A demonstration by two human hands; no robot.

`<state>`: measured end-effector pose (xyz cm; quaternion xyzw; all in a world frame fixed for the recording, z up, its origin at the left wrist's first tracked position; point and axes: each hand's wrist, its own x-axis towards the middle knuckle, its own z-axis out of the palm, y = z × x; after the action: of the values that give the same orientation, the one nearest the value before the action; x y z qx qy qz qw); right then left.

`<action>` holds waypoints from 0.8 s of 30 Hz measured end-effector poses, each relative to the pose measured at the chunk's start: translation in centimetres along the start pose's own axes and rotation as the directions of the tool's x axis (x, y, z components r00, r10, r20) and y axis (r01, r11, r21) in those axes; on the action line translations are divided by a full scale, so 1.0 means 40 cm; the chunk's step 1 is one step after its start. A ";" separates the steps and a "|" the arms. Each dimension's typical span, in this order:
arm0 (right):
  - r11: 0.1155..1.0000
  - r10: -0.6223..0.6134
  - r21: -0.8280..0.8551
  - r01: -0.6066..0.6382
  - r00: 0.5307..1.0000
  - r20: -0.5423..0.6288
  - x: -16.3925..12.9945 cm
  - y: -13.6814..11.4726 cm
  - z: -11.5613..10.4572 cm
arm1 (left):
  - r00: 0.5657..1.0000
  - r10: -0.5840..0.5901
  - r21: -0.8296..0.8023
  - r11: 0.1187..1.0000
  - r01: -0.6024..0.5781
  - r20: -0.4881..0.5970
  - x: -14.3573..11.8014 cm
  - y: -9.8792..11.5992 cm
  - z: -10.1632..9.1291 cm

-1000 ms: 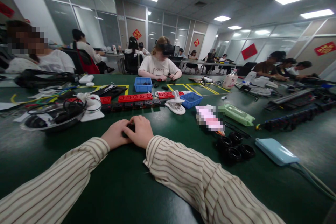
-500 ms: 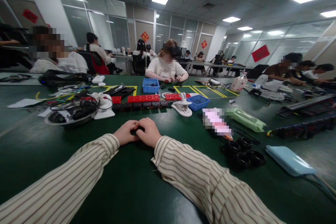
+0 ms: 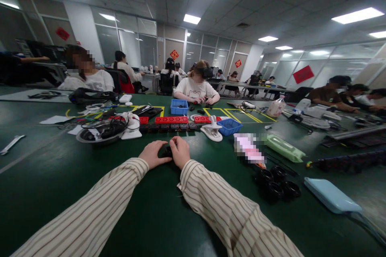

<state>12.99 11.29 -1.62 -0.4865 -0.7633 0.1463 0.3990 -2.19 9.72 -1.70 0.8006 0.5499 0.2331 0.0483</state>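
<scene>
The left hand cupped a black object at a cluttered green tabletop beneath ceiling lights; the right hand hid its grip.

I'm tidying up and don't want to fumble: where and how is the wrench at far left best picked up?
Probably pinch the wrench by the middle of its shaft, coming from above with the left hand, the nearer one. It lies flat on the green tabletop, slim and slanting, with both long sides exposed for fingertips.

Dim o/all, lit by ceiling lts, w/ sheen on tbl, edges warped.
</scene>
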 end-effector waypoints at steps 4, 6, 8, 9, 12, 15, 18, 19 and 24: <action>0.996 -0.060 -0.068 0.060 0.998 -0.001 -0.011 -0.013 -0.003 | 0.996 -0.082 0.076 0.994 0.084 -0.033 -0.005 0.015 -0.004; 0.991 -0.087 -0.104 0.088 0.996 0.015 -0.014 -0.020 -0.002 | 0.996 -0.085 0.083 0.993 0.087 -0.031 -0.002 0.014 -0.003; 0.986 -0.098 -0.131 0.102 0.994 0.037 -0.015 -0.024 0.002 | 0.998 -0.057 0.072 0.996 0.058 -0.017 0.002 0.006 0.000; 0.985 -0.098 -0.138 0.103 0.994 0.046 -0.014 -0.023 0.004 | 0.999 -0.034 0.060 0.998 0.034 -0.006 0.005 0.000 0.002; 0.988 -0.097 -0.117 0.104 0.993 0.066 -0.009 -0.019 0.009 | 0.999 0.021 0.000 1.000 -0.021 0.025 0.012 -0.017 0.010; 0.987 -0.138 -0.064 0.146 0.984 0.113 -0.003 -0.015 0.004 | 0.998 0.039 -0.069 0.997 -0.036 0.039 0.014 -0.030 0.015; 0.964 -0.252 -0.036 0.263 0.950 0.182 -0.002 -0.018 -0.007 | 0.997 0.053 -0.122 0.992 -0.046 0.054 0.014 -0.035 0.015; 0.950 -0.297 -0.037 0.310 0.934 0.201 -0.004 -0.020 -0.011 | 0.997 0.057 -0.130 0.990 -0.049 0.058 0.014 -0.036 0.015; 0.926 -0.359 -0.049 0.375 0.912 0.197 -0.017 -0.034 -0.026 | 0.996 0.047 -0.129 0.991 -0.037 0.076 0.015 -0.036 0.018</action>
<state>13.08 9.87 -0.43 -0.3353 -0.8804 0.0803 0.3257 -2.95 10.94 -2.62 0.8160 0.5144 0.2366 0.1159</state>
